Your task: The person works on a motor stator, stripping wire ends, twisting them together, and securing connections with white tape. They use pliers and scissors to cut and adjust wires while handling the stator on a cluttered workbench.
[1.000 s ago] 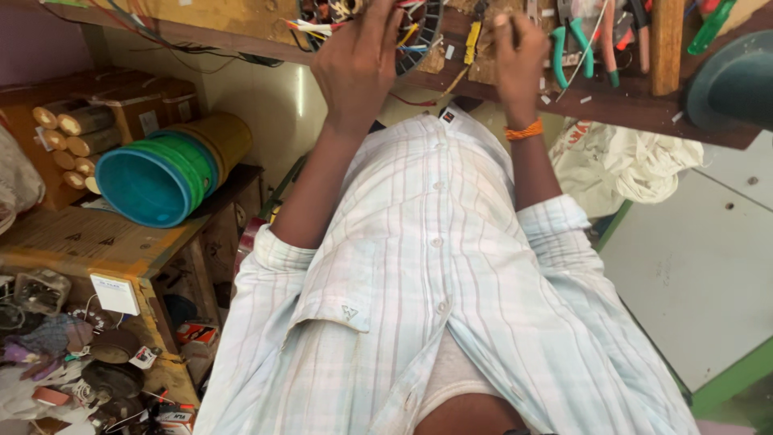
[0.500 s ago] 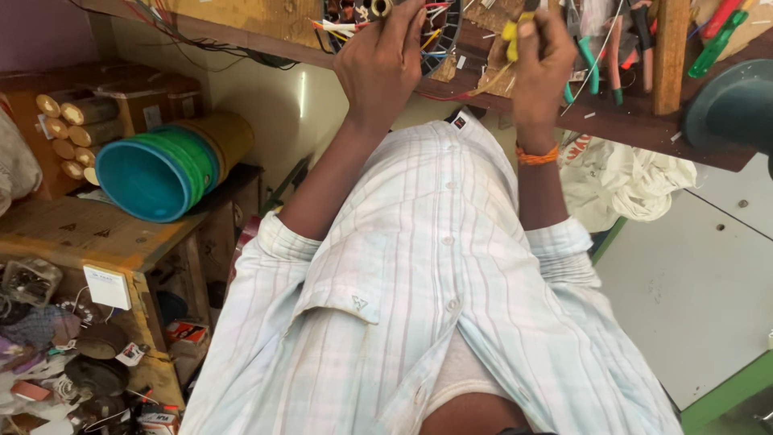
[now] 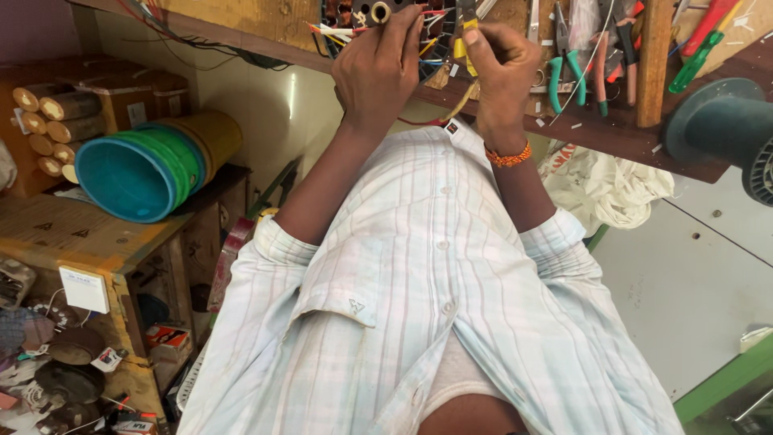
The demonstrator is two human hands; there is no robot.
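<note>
Your left hand (image 3: 378, 68) grips the round motor winding (image 3: 378, 16) at the front edge of the wooden workbench (image 3: 241, 20). Your right hand (image 3: 501, 68) is clenched around a yellow-handled tool (image 3: 463, 32) beside the coloured wires (image 3: 338, 31). I think the tool could slip and cut a wire, because the wires are crowded.

A round motor stator (image 3: 378, 16) with copper windings and coloured wire leads rests on the wooden bench edge; yellow-handled pliers (image 3: 464, 32) stand upright just beside it.
</note>
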